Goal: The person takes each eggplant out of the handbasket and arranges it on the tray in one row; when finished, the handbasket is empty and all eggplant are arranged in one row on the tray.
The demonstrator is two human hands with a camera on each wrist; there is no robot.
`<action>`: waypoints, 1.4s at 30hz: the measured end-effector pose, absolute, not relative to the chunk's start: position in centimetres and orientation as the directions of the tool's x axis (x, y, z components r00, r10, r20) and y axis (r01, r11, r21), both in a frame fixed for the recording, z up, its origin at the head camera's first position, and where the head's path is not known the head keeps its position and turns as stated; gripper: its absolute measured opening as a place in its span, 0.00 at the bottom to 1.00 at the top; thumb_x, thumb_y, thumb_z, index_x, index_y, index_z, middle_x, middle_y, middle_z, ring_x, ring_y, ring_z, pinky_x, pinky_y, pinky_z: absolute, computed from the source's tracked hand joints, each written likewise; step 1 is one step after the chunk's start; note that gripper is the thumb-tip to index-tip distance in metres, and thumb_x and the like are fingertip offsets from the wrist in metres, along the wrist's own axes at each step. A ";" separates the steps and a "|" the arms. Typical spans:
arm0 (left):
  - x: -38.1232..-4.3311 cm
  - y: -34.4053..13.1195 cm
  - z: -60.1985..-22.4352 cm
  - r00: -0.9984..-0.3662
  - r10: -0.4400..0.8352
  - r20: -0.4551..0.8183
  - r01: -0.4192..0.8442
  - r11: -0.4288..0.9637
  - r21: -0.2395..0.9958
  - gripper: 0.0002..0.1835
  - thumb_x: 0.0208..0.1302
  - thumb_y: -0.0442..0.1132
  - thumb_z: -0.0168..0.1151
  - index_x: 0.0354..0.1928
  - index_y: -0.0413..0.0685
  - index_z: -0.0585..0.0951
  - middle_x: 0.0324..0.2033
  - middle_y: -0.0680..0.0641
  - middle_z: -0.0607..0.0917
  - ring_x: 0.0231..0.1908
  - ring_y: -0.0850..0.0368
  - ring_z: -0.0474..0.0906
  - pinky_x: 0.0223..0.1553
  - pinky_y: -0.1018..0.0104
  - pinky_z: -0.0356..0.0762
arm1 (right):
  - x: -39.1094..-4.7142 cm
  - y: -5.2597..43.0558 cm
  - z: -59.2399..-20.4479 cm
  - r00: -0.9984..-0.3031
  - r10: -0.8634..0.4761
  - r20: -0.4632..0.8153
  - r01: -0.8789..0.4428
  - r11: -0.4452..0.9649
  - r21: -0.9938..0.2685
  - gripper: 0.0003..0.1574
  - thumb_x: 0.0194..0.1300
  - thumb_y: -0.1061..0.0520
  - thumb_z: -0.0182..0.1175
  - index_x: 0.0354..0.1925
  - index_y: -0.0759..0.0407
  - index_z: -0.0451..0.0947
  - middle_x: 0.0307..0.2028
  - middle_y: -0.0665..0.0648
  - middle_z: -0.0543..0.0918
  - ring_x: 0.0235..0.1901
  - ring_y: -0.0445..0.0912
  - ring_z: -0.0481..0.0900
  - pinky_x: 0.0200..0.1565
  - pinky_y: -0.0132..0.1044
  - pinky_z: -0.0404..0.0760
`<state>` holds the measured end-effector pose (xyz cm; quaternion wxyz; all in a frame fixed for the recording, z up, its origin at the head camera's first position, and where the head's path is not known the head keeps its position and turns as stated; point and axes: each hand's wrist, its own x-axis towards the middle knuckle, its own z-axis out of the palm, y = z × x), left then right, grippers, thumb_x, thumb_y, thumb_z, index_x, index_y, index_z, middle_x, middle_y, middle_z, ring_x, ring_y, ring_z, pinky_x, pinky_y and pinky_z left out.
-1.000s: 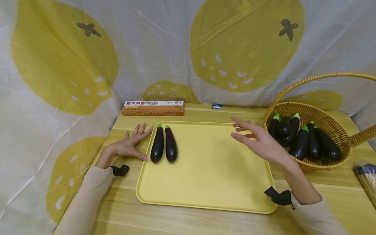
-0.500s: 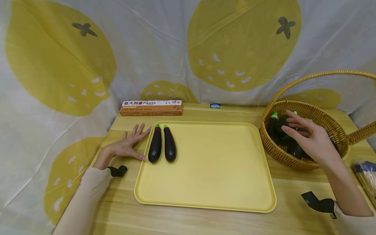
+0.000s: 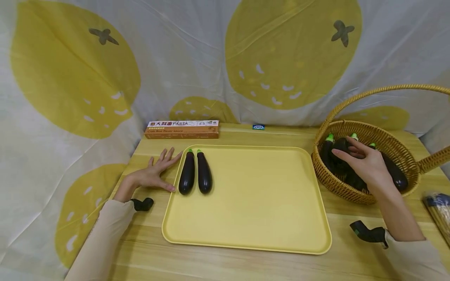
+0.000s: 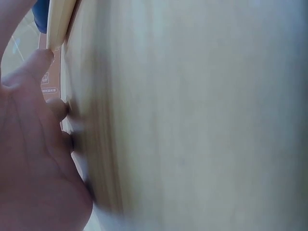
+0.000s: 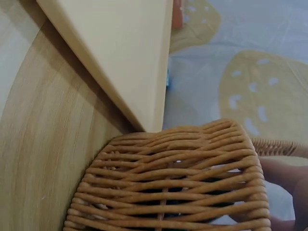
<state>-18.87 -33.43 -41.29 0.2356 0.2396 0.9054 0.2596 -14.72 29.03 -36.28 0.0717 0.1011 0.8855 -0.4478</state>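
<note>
My left hand (image 3: 151,175) lies with fingers spread at the left edge of a yellow tray (image 3: 260,199), thumb and index fingertips right at its rim. Two dark purple eggplants lie side by side at the tray's left end, a left one (image 3: 187,173) and a right one (image 3: 204,173), green stem ends away from me. My right hand (image 3: 370,166) is inside a wicker basket (image 3: 337,185), thumb and fingers curved around a dark eggplant (image 3: 340,147). In the right wrist view, the basket's woven side (image 5: 168,192) hides most of this grip.
Several more eggplants, one at the basket's right side (image 3: 395,171), fill the basket under its tall handle (image 3: 386,89). Behind the tray lie a pasta box (image 3: 182,130) and a small blue packet (image 3: 258,127). A clear-wrapped bundle (image 3: 437,212) lies at the far right.
My right hand has moved right from over the tray into the basket, then slightly left, with thumb and fingers coming around an eggplant. My left hand has stayed by the tray's edge.
</note>
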 end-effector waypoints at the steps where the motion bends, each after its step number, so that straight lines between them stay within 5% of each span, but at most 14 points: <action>1: -18.9 -33.4 -41.3 -0.774 0.557 -0.301 0.312 0.750 0.584 0.66 0.56 0.54 0.79 0.85 0.54 0.41 0.80 0.33 0.24 0.78 0.30 0.12 0.67 0.20 0.12 | -14.8 28.9 -36.3 -0.969 0.122 -0.214 0.245 0.584 -0.774 0.58 0.71 0.28 0.57 0.83 0.52 0.45 0.78 0.77 0.55 0.73 0.74 0.58 0.65 0.73 0.64; 10: -18.7 -33.4 -41.4 -0.778 0.552 -0.299 0.304 0.748 0.590 0.66 0.57 0.54 0.78 0.84 0.52 0.41 0.80 0.33 0.24 0.78 0.30 0.12 0.67 0.20 0.13 | -15.6 28.4 -36.6 -0.970 0.141 -0.199 0.244 0.608 -0.756 0.55 0.73 0.30 0.55 0.82 0.57 0.51 0.78 0.77 0.56 0.71 0.73 0.63 0.63 0.70 0.70; 14: -18.8 -33.4 -41.4 -0.775 0.558 -0.298 0.307 0.743 0.595 0.66 0.56 0.54 0.79 0.85 0.54 0.42 0.80 0.33 0.25 0.78 0.30 0.12 0.66 0.20 0.12 | -15.7 28.5 -36.9 -0.968 0.151 -0.203 0.253 0.589 -0.768 0.51 0.75 0.34 0.55 0.81 0.60 0.55 0.76 0.78 0.59 0.47 0.41 0.85 0.54 0.44 0.85; 17: -18.9 -33.3 -41.3 -0.774 0.561 -0.294 0.315 0.744 0.590 0.66 0.56 0.54 0.79 0.85 0.54 0.42 0.80 0.33 0.25 0.78 0.29 0.13 0.66 0.19 0.13 | -15.7 28.7 -37.0 -0.965 0.155 -0.210 0.261 0.556 -0.789 0.49 0.75 0.36 0.56 0.80 0.62 0.57 0.75 0.79 0.59 0.31 0.19 0.75 0.39 0.24 0.83; 19: -19.0 -33.4 -41.3 -0.775 0.558 -0.296 0.317 0.749 0.582 0.66 0.56 0.54 0.79 0.85 0.54 0.41 0.80 0.33 0.25 0.78 0.30 0.13 0.67 0.20 0.13 | -15.7 28.6 -37.0 -0.966 0.153 -0.210 0.259 0.527 -0.809 0.48 0.76 0.39 0.56 0.79 0.64 0.57 0.76 0.80 0.57 0.29 0.18 0.75 0.36 0.19 0.81; 32: -19.1 -33.5 -41.3 -0.773 0.561 -0.298 0.310 0.742 0.594 0.66 0.56 0.54 0.79 0.85 0.56 0.41 0.80 0.34 0.24 0.78 0.30 0.12 0.66 0.20 0.12 | -15.4 28.5 -36.8 -0.950 0.182 -0.253 0.310 0.489 -0.815 0.45 0.77 0.42 0.56 0.79 0.63 0.57 0.78 0.77 0.56 0.30 0.20 0.79 0.39 0.20 0.82; 34: -19.1 -33.5 -41.3 -0.774 0.560 -0.296 0.311 0.743 0.593 0.66 0.55 0.54 0.79 0.85 0.56 0.41 0.80 0.34 0.24 0.78 0.30 0.12 0.66 0.20 0.12 | -15.2 28.7 -36.7 -0.948 0.174 -0.267 0.318 0.494 -0.809 0.45 0.78 0.41 0.54 0.80 0.62 0.55 0.78 0.76 0.55 0.31 0.20 0.80 0.49 0.30 0.86; 36: -19.1 -33.5 -41.4 -0.775 0.558 -0.298 0.310 0.745 0.591 0.66 0.55 0.55 0.79 0.85 0.56 0.41 0.80 0.34 0.24 0.78 0.31 0.12 0.67 0.20 0.12 | -14.8 28.9 -36.6 -0.946 0.156 -0.285 0.325 0.485 -0.812 0.45 0.78 0.41 0.53 0.81 0.61 0.53 0.79 0.76 0.53 0.32 0.21 0.81 0.62 0.44 0.81; 38: -19.0 -33.5 -41.4 -0.775 0.555 -0.302 0.308 0.749 0.587 0.66 0.56 0.55 0.79 0.85 0.56 0.41 0.80 0.34 0.24 0.78 0.31 0.12 0.67 0.20 0.12 | -14.3 29.4 -36.6 -0.946 0.126 -0.299 0.322 0.484 -0.814 0.45 0.79 0.41 0.52 0.81 0.60 0.52 0.79 0.76 0.51 0.33 0.21 0.82 0.66 0.51 0.77; 42: -18.9 -33.5 -41.4 -0.774 0.556 -0.301 0.308 0.747 0.589 0.66 0.56 0.55 0.79 0.85 0.54 0.41 0.80 0.34 0.24 0.78 0.31 0.12 0.67 0.20 0.12 | -13.1 30.7 -36.7 -0.956 0.001 -0.295 0.251 0.527 -0.812 0.45 0.81 0.43 0.51 0.83 0.57 0.47 0.78 0.80 0.51 0.37 0.22 0.83 0.56 0.35 0.84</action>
